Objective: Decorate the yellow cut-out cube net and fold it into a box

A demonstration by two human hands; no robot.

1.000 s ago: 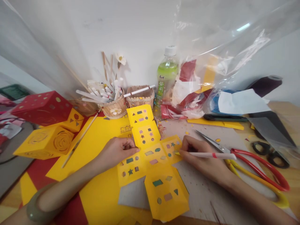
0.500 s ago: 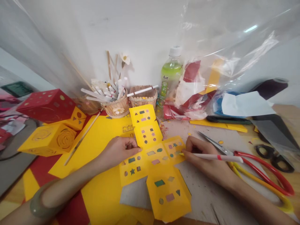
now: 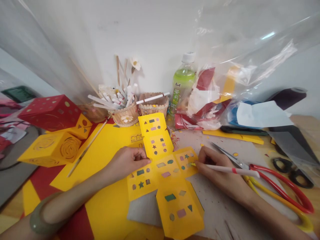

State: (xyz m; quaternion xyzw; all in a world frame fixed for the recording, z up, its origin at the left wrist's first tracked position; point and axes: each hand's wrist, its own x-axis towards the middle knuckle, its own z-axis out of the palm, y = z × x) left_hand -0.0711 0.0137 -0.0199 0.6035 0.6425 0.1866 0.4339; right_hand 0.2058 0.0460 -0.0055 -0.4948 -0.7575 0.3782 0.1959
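A yellow cross-shaped paper box net (image 3: 163, 182) with several cut-out shapes lies unfolded on the table, its far flaps bent upward. My left hand (image 3: 132, 160) pinches it at the left, thumb over the panel and the other fingers curled. In my right hand (image 3: 215, 166) is a white marker pen (image 3: 240, 171) with a red band, gripped near its tip. Its yellowish tip meets the right-hand panel, beside a cut-out. Coloured backing shows through some openings, in green and pink.
Red-handled scissors (image 3: 277, 183) lie right of my right hand, with black-handled scissors (image 3: 292, 171) beyond. Behind stand a basket of pens (image 3: 125, 115), another basket (image 3: 153, 110) and a green drink bottle (image 3: 183, 80). Yellow and red boxes (image 3: 50, 148) sit left, near a thin stick (image 3: 87, 146).
The view has shifted slightly. Both hands, the paper net and the marker pen keep almost the same places; the pen tip stays on the right panel.
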